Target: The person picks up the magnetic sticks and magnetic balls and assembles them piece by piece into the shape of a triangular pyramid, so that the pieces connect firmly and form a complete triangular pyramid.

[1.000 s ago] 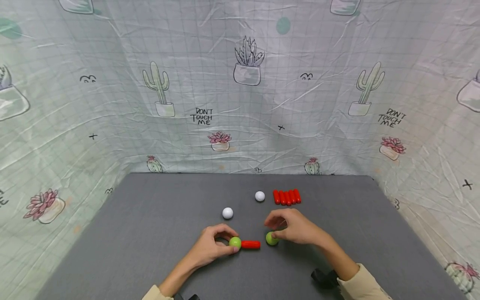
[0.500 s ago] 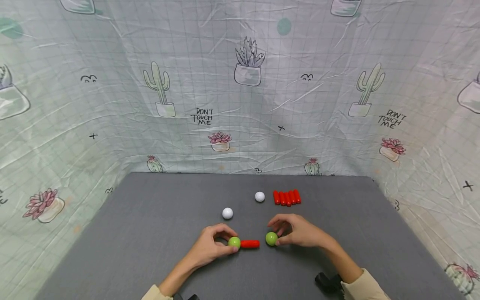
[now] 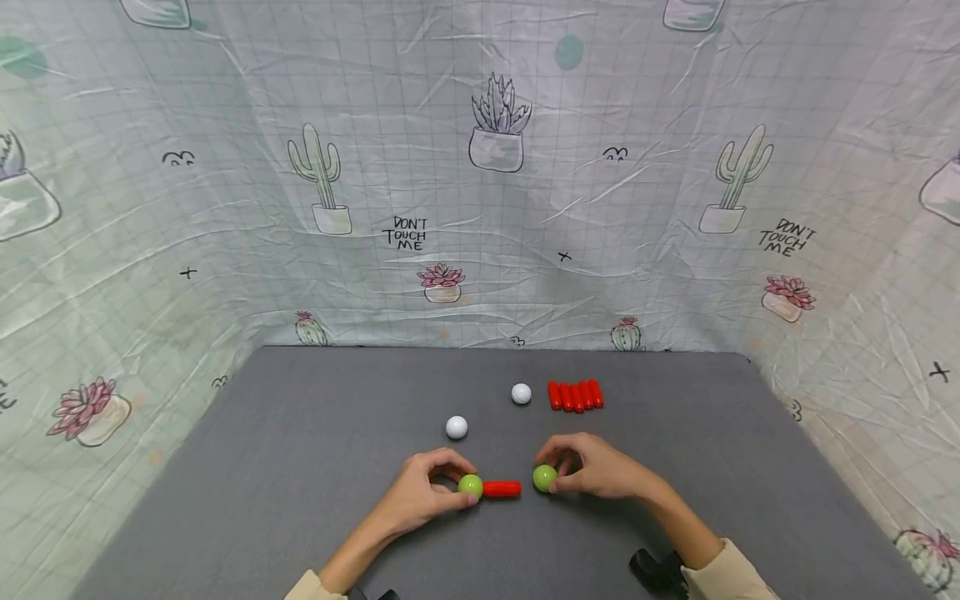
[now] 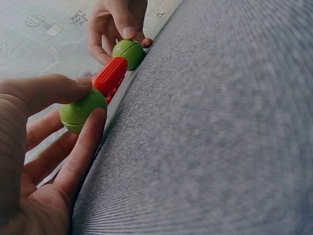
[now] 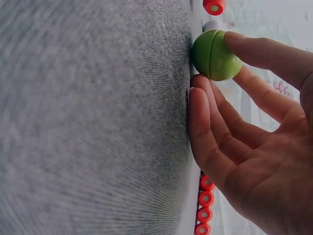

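My left hand (image 3: 423,492) pinches a green ball (image 3: 470,486) between thumb and fingers, low over the grey table. A red ribbed stick (image 3: 502,489) extends rightward from that ball, its end touching it. My right hand (image 3: 596,469) holds a second green ball (image 3: 545,478) at the table surface, thumb on the near side and fingers curled behind. A small gap separates this ball from the stick's free end. In the right wrist view a seam runs round the right green ball (image 5: 216,55), and the red stick's end (image 5: 214,7) shows a pale round centre.
Two white balls lie behind the hands, one nearer (image 3: 456,427) and one farther back (image 3: 521,393). Several red sticks (image 3: 576,396) lie side by side at the back right. A printed cloth (image 3: 517,208) hangs behind the grey table (image 3: 337,400).
My right hand's fingers opened and drew back slightly from the green ball, then curled in round it again. The left hand, its ball and the stick stay almost still.
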Demonstrator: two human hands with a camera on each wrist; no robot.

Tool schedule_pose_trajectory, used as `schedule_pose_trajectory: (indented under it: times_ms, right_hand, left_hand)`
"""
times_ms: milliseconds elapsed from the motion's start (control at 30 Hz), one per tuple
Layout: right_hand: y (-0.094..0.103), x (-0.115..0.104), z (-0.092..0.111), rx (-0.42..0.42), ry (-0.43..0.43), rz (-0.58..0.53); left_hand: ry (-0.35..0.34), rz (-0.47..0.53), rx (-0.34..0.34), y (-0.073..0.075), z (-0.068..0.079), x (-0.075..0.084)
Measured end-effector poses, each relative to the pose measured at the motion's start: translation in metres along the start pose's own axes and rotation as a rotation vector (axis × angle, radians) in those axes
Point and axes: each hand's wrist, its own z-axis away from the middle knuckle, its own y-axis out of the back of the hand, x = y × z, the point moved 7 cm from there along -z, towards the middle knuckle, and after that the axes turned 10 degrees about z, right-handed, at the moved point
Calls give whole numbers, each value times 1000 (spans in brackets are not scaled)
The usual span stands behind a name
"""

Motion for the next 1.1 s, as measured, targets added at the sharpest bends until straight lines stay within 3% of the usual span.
schedule_pose_trajectory:
  times_ms: [600,1100]
  right_hand:
    - [0,-6,1,11,0,-38]
    - [-14,-20,-3,-6,18,-95]
  left_hand:
    - [-6,20,-5,0,-1,-1]
    - [-35,45,-17,0,-1,1]
